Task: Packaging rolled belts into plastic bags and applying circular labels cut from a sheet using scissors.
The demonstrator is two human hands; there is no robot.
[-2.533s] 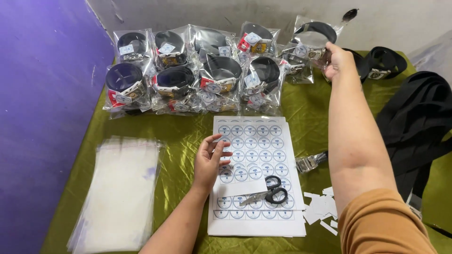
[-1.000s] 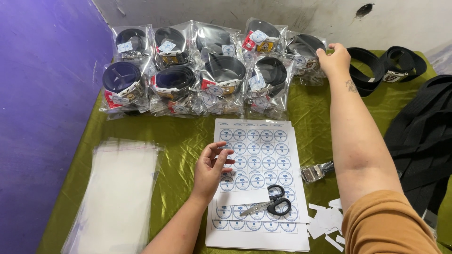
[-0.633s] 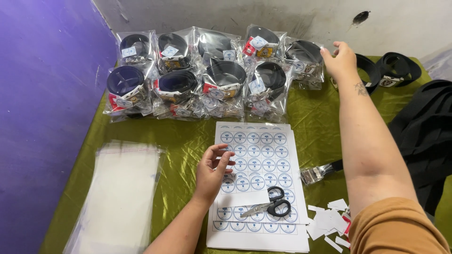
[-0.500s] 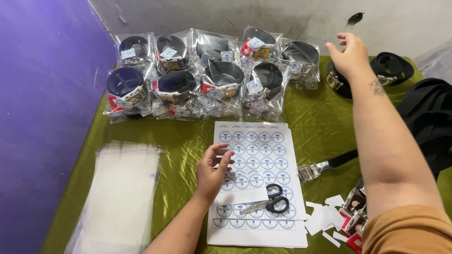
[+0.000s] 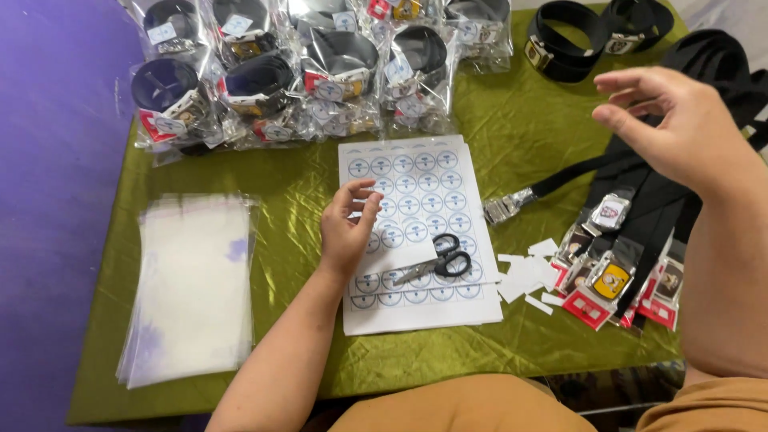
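While the left hand [image 5: 350, 226] rests on the sticker sheet [image 5: 416, 232], its fingers curl loosely with thumb and forefinger pinched close at one round sticker; whether a sticker is actually gripped cannot be told from this view. The right hand [image 5: 676, 128] hovers open and empty above the loose black belts [image 5: 640, 200] on the right side of the table, fingers spread, touching nothing. The sheet lies in the middle of the green cloth [image 5: 272, 184], carrying rows of round blue-rimmed stickers, four across. One pair of black-handled scissors [image 5: 438, 260] lies on the lower part of the sheet, just right of the left hand. A scatter of small white paper scraps [image 5: 528, 272] sits beside the sheet's right edge. One stack of clear plastic bags [image 5: 192, 288] lies at the left. About eight bagged belts [image 5: 320, 72] crowd the far edge, and two coiled belts [image 5: 592, 32] lie unbagged at the far right.
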